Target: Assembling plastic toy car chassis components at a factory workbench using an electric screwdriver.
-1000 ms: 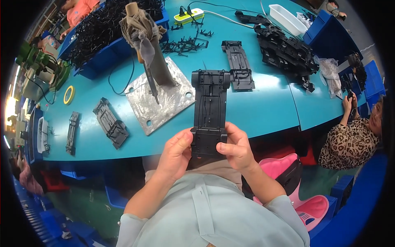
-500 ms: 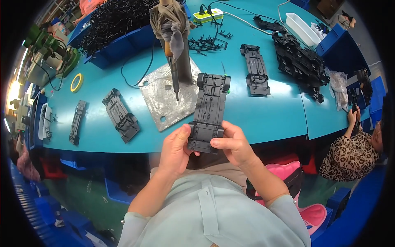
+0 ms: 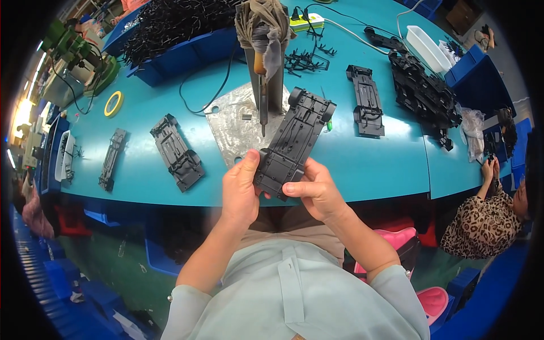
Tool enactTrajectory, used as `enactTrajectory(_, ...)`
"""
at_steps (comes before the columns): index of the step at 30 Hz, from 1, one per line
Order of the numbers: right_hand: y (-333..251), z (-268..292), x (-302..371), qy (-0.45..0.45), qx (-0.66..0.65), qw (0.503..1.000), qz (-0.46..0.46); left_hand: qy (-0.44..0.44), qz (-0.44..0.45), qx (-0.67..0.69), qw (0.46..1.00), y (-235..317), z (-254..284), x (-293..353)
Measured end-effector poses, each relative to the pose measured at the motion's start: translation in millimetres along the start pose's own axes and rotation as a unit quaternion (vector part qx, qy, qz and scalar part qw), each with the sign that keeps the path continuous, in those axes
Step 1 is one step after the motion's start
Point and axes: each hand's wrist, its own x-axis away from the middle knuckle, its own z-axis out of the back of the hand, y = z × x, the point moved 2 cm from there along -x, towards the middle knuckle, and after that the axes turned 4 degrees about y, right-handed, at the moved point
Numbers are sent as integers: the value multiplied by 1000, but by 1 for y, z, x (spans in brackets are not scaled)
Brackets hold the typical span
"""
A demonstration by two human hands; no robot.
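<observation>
Between both hands I hold a black plastic toy car chassis (image 3: 296, 139), its far end tilted to the right. My left hand (image 3: 242, 187) grips the near left corner, thumb on top. My right hand (image 3: 318, 190) grips the near right side, its thumb pressed on the near end. Just beyond the chassis, a soldering-iron-like tool (image 3: 262, 105) with a pointed metal tip hangs down from a cloth-wrapped stand (image 3: 262, 34). Below that tip lies a scuffed metal plate (image 3: 232, 122). What the fingers do under the chassis is hidden.
Similar black chassis parts (image 3: 177, 153) lie left and right on the teal table (image 3: 391, 170). A heap of black parts (image 3: 422, 93) is at right. A blue bin (image 3: 181, 62) of thin black pieces stands far left, near yellow tape (image 3: 113, 104). Another person (image 3: 481, 221) sits at right.
The chassis in my hands has turned clockwise, its far end swinging to the right. The whole view has shifted slightly, so the table things appear farther right.
</observation>
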Motion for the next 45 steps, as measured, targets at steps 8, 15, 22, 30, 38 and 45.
enactTrajectory(8,3,-8,-13,0,-16,999,30,19,-5,-18,1000,11,0,-14)
enactTrajectory(15,1,-17,-14,11,-17,998,53,-21,-31,27,999,19,-2,-20)
enactTrajectory(22,1,-23,-14,9,-18,998,57,-43,-37,30,998,23,1,-22)
enactTrajectory(30,2,-27,-16,12,-12,998,61,-29,-51,38,998,28,1,-24)
enactTrajectory(38,2,-29,-16,15,-13,997,75,-36,-47,39,997,31,-1,-23)
enactTrajectory(45,2,-30,-16,10,-10,998,69,-44,-45,52,997,33,-2,-22)
